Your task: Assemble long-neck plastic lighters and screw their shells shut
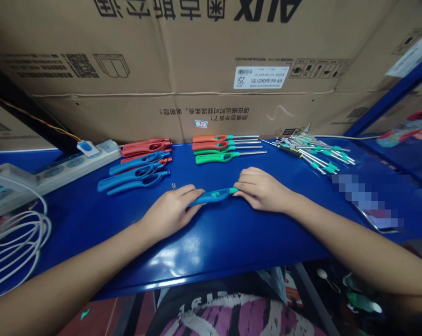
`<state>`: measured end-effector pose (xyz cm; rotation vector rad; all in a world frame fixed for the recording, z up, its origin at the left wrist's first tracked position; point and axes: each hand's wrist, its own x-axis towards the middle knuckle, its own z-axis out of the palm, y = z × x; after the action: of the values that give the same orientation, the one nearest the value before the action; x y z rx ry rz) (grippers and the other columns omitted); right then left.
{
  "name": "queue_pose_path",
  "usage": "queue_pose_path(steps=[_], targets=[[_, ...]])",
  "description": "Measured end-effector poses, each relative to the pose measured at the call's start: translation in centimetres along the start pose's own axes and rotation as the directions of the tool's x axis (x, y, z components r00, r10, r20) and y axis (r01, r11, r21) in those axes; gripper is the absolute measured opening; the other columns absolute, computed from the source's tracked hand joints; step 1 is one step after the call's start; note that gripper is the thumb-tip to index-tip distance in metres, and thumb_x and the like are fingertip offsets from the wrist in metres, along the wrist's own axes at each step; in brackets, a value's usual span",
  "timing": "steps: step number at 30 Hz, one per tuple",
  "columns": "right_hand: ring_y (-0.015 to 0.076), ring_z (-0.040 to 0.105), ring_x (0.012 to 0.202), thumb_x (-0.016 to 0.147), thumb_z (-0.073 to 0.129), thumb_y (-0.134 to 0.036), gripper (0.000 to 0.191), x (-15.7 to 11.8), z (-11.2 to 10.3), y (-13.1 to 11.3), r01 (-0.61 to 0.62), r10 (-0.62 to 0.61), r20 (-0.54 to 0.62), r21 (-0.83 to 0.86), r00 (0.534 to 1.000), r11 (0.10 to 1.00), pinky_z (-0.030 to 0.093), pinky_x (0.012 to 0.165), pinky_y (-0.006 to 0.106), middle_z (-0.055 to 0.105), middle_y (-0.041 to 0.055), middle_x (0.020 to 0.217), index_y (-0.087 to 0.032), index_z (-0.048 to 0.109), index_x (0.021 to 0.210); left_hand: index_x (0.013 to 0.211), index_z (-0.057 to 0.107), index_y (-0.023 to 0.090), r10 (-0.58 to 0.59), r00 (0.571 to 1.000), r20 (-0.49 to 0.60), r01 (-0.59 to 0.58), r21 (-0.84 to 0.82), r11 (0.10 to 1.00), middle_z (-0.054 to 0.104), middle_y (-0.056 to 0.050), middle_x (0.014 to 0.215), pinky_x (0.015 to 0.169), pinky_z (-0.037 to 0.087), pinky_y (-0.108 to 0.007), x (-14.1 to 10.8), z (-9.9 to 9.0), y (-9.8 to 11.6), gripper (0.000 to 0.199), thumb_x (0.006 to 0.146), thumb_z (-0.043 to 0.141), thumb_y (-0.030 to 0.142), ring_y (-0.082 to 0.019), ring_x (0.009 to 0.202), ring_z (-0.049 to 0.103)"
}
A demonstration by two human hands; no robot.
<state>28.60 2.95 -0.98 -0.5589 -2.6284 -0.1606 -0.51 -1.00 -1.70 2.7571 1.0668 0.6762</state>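
My left hand (176,205) is closed around the handle end of a blue stick lighter (216,196), which lies level just above the blue table. My right hand (262,189) pinches its green front end between thumb and fingers; whatever that hand covers is hidden. Beyond my left hand lie several blue lighter bodies (136,178) and red lighter bodies (144,146) without metal tubes. Past the held lighter, a row of orange and green lighters (214,158) with metal tubes points right. A pile of metal tubes with green ends (318,154) sits at the back right.
A large cardboard box (144,56) walls off the back. At the left are a white power strip (71,164) and a coiled white cable (22,238). A tool with a black and yellow handle (291,150) lies by the tubes. The table's front edge (211,276) is close to my body.
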Motion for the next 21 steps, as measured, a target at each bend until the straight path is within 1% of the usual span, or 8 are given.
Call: queue_pose_path(steps=[6, 10, 13, 15, 17, 18, 19, 21], targets=[[0.0217, 0.059, 0.082, 0.101, 0.053, -0.031, 0.026, 0.0, 0.1, 0.4, -0.118, 0.114, 0.077, 0.044, 0.990, 0.992, 0.044, 0.077, 0.036, 0.070, 0.0104, 0.082, -0.013, 0.072, 0.094, 0.124, 0.064, 0.018, -0.103, 0.987, 0.122, 0.095, 0.072, 0.993, 0.068, -0.008, 0.107, 0.077, 0.059, -0.035, 0.8, -0.4, 0.3, 0.029, 0.101, 0.051, 0.031, -0.024, 0.090, 0.071], [0.0205, 0.060, 0.081, 0.095, 0.063, -0.034, 0.019, 0.2, -0.9, 1.1, -0.273, 0.252, 0.206, 0.081, 0.945, 0.958, 0.043, 0.075, 0.033, 0.069, 0.0072, 0.085, -0.017, 0.068, 0.088, 0.136, 0.057, 0.020, -0.174, 0.974, 0.148, 0.150, 0.162, 0.975, 0.065, -0.009, 0.120, 0.083, 0.059, -0.040, 1.3, -0.9, 1.0, 0.041, 0.102, 0.050, 0.042, -0.027, 0.099, 0.070], [0.0183, 0.058, 0.074, 0.091, 0.068, -0.037, 0.021, 0.0, -1.5, 1.9, -0.341, 0.302, 0.275, 0.105, 0.913, 0.934, 0.041, 0.068, 0.030, 0.067, 0.0053, 0.082, -0.018, 0.065, 0.085, 0.140, 0.054, 0.021, -0.219, 0.966, 0.136, 0.186, 0.218, 0.958, 0.065, -0.009, 0.125, 0.082, 0.059, -0.040, 1.2, -1.0, 1.2, 0.046, 0.101, 0.052, 0.043, -0.028, 0.101, 0.070], [0.0181, 0.059, 0.075, 0.088, 0.070, -0.045, 0.027, -0.2, -1.8, 2.7, -0.364, 0.317, 0.274, 0.141, 0.908, 0.921, 0.042, 0.069, 0.029, 0.067, 0.0043, 0.081, -0.019, 0.066, 0.086, 0.138, 0.057, 0.022, -0.242, 0.961, 0.134, 0.209, 0.222, 0.953, 0.065, -0.008, 0.124, 0.080, 0.059, -0.038, 1.1, -0.9, 1.1, 0.043, 0.100, 0.053, 0.042, -0.027, 0.098, 0.070], [0.0190, 0.061, 0.079, 0.088, 0.068, -0.051, 0.032, -0.6, -2.1, 3.8, -0.425, 0.396, 0.197, 0.135, 0.897, 0.895, 0.044, 0.073, 0.030, 0.068, 0.0045, 0.084, -0.020, 0.068, 0.087, 0.135, 0.059, 0.021, -0.246, 0.960, 0.136, 0.219, 0.188, 0.958, 0.065, -0.008, 0.121, 0.079, 0.059, -0.037, 0.9, -0.9, 0.9, 0.040, 0.100, 0.053, 0.041, -0.026, 0.096, 0.070], [0.0198, 0.062, 0.081, 0.090, 0.065, -0.052, 0.032, -0.9, -2.2, 4.4, -0.483, 0.469, 0.130, 0.105, 0.873, 0.869, 0.045, 0.076, 0.031, 0.069, 0.0052, 0.087, -0.020, 0.068, 0.087, 0.134, 0.060, 0.021, -0.245, 0.960, 0.137, 0.223, 0.160, 0.962, 0.064, -0.008, 0.121, 0.079, 0.059, -0.037, 0.8, -0.8, 0.8, 0.040, 0.100, 0.053, 0.040, -0.025, 0.095, 0.070], [0.0210, 0.063, 0.083, 0.093, 0.061, -0.049, 0.031, -1.2, -2.4, 5.1, -0.559, 0.557, 0.044, 0.053, 0.829, 0.828, 0.046, 0.078, 0.033, 0.070, 0.0066, 0.090, -0.020, 0.069, 0.087, 0.134, 0.060, 0.020, -0.244, 0.960, 0.137, 0.227, 0.129, 0.965, 0.064, -0.008, 0.121, 0.080, 0.059, -0.037, 0.8, -0.8, 0.7, 0.040, 0.099, 0.053, 0.039, -0.024, 0.093, 0.070], [0.0248, 0.063, 0.088, 0.094, 0.056, -0.041, 0.027, -2.3, -2.8, 6.8, -0.725, 0.716, -0.113, -0.087, 0.689, 0.683, 0.048, 0.082, 0.037, 0.069, 0.0107, 0.094, -0.018, 0.070, 0.088, 0.135, 0.058, 0.020, -0.241, 0.961, 0.133, 0.234, 0.064, 0.970, 0.063, -0.009, 0.122, 0.081, 0.058, -0.035, 0.7, -0.7, 0.5, 0.040, 0.099, 0.054, 0.038, -0.023, 0.093, 0.069]])
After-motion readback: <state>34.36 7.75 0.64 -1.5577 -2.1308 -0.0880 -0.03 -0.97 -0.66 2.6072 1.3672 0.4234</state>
